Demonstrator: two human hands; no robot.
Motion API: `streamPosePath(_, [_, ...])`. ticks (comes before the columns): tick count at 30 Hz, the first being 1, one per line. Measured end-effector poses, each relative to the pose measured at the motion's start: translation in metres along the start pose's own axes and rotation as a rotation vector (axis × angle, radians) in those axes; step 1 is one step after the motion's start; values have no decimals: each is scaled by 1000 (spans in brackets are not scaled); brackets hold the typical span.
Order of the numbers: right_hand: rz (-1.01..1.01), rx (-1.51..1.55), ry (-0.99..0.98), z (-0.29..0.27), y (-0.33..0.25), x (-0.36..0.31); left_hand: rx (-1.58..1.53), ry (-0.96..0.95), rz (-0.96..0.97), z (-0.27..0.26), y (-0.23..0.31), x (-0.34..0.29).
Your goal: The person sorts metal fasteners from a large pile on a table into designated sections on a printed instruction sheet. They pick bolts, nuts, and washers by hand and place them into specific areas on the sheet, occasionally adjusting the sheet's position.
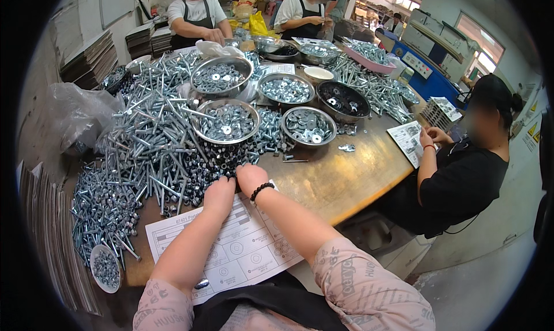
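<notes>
My left hand and my right hand are side by side at the near edge of a heap of dark nuts. Both have curled fingers; the fingertips are hidden among the nuts, and whatever they hold cannot be made out. Under my forearms lies a white printed sheet with a grid of part drawings. A small shiny metal piece rests near its lower left edge. Just beyond the nuts stands a steel bowl of washers. A big pile of long bolts spreads to the left.
More bowls hold washers, shiny small parts and black pieces. A white bowl of small fasteners stands at the near left edge. At the right, a person in black holds a printed sheet. Others work across the table.
</notes>
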State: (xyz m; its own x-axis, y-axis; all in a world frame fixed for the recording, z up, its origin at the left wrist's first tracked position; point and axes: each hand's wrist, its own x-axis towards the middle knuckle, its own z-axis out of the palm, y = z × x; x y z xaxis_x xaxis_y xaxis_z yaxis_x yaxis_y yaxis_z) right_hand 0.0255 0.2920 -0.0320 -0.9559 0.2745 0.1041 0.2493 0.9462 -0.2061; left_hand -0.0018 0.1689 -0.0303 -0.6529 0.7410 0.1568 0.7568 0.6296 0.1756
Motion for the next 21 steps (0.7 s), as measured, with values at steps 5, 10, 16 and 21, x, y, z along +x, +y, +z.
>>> streamPosePath(5, [-24, 7, -66, -13, -5, -2, -41, 8, 72, 3, -7, 9])
streamPosePath(10, [-59, 0, -93, -8, 15, -2, 16, -103, 63, -11, -5, 11])
streamPosePath(16, [-146, 219, -105, 1, 44, 2, -172, -45, 93, 2, -16, 10])
streamPosePath(21, [-140, 220, -90, -8, 29, -6, -162, -30, 83, 5, -18, 8])
